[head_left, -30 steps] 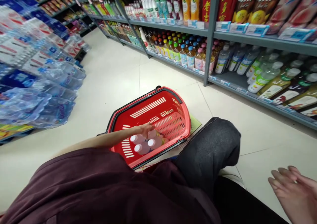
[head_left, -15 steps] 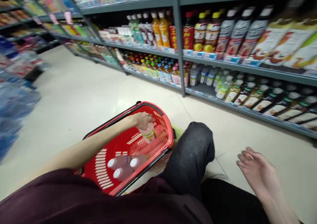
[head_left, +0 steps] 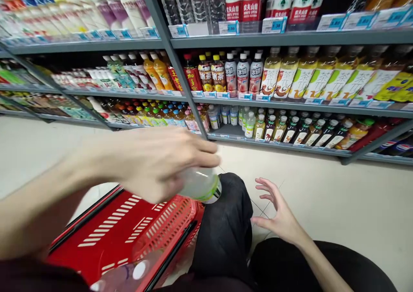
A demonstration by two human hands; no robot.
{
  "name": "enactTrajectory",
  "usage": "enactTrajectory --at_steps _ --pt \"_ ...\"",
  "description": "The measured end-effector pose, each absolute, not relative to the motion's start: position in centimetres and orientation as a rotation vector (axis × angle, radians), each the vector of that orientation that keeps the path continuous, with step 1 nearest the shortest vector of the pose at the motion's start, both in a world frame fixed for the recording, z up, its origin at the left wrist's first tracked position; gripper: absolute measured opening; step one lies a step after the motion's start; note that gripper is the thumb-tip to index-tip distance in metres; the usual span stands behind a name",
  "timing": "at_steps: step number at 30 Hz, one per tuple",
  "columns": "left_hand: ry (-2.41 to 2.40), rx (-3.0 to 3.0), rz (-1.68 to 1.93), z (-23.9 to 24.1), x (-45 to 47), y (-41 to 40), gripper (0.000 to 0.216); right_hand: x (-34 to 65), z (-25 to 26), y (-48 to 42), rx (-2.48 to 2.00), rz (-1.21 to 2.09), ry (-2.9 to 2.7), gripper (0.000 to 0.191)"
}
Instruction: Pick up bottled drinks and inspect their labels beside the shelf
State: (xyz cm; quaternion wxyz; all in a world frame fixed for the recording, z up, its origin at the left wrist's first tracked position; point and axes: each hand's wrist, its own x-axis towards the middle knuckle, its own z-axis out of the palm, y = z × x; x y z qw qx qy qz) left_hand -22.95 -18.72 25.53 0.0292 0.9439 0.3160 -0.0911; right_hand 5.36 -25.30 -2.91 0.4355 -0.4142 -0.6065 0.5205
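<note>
Bottle point(head_left: 200, 185) in left fingers point(head_left: 203, 159) near red basket point(head_left: 77, 259)

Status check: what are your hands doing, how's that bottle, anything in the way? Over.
Left hand closed on bottle. Right hand open, holding nothing. Bottle tilted, near basket. Knee overlaps it in view, gap unclear.

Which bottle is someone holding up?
The pale, green-banded bottle: the left hand grips it; other bottles are in the red basket or on shelves.
</note>
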Motion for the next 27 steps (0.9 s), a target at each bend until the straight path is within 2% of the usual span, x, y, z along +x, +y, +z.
enactTrajectory --at_steps 2,4,5,6,9,11,15,18,20,22,27 --pt "0.573 2.879 -0.218 26.4 -19.2 -17.5 0.029 4.8 -3.5 -25.4 -0.984 1.186 -1.581 0.113" --pt "0.339 2.859 -0.049 26.6 -15.6 -16.3 0.024 4.4 -4.2 -25.4 -0.972 1.109 -1.54 0.126" --pt "0.233 2.864 0.009 26.5 -13.8 -15.7 0.023 4.4 -4.5 -25.3 -1.01 1.075 -1.48 0.124" --pt "0.139 2.872 0.047 26.2 -12.2 -15.2 0.024 4.4 -4.8 -25.3 -1.074 1.044 -1.399 0.114" --pt "-0.034 2.847 0.19 24.3 -7.4 -13.1 0.029 5.7 -5.3 -24.8 -1.286 0.938 -1.147 0.062" --pt "-0.111 2.773 0.368 21.9 -4.5 -11.2 0.026 7.1 -5.7 -24.2 -1.363 0.881 -1.063 0.044" --pt "0.035 2.255 0.791 14.5 -0.2 -7.5 0.024 10.1 -7.0 -23.1 -1.439 0.856 -0.928 0.055" --pt "0.126 1.629 0.86 8.6 1.1 -6.1 0.044 11.0 -8.4 -22.9 -1.381 0.889 -0.817 0.068" --pt "0.172 1.288 0.841 5.6 1.4 -5.9 0.057 10.8 -9.1 -23.1 -1.287 0.986 -0.811 0.066" --pt "0.221 1.062 0.839 3.8 1.2 -5.9 0.062 10.3 -9.5 -23.5 -1.197 1.078 -0.817 0.06" --pt "0.318 0.936 0.821 3.0 0.1 -5.7 0.053 8.6 -9.3 -23.7 -1.126 1.13 -0.816 0.057"
